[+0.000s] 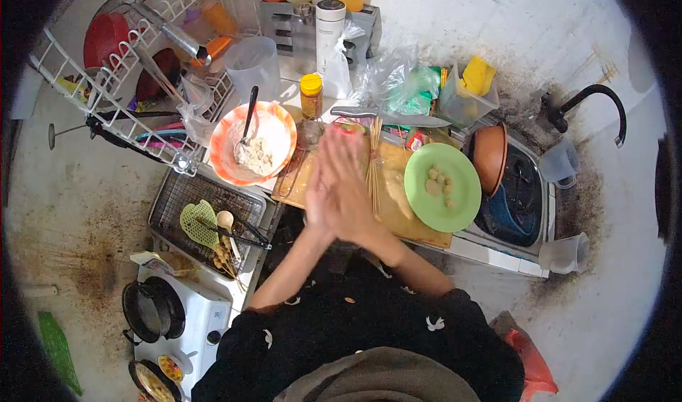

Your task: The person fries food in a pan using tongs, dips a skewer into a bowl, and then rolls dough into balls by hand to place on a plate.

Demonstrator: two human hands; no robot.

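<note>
My left hand (319,199) and my right hand (347,189) are pressed palm to palm above a wooden cutting board (398,199); whatever lies between them is hidden. To their left is an orange-and-white bowl (219,143) with a pale crumbly mixture (257,156) and a black-handled spoon (251,111). On the right, a green plate (455,207) carries several small dough balls (447,188). Thin wooden skewers (374,167) lie on the board just beside my hands. Behind the board lies a knife (412,120).
A yellow-lidded jar (311,93), a white bottle (330,33) and plastic bags (398,82) stand at the back. The sink (529,203) is at right, the dish rack (106,89) at upper left, a wire tray (167,196) and stove (206,331) at lower left.
</note>
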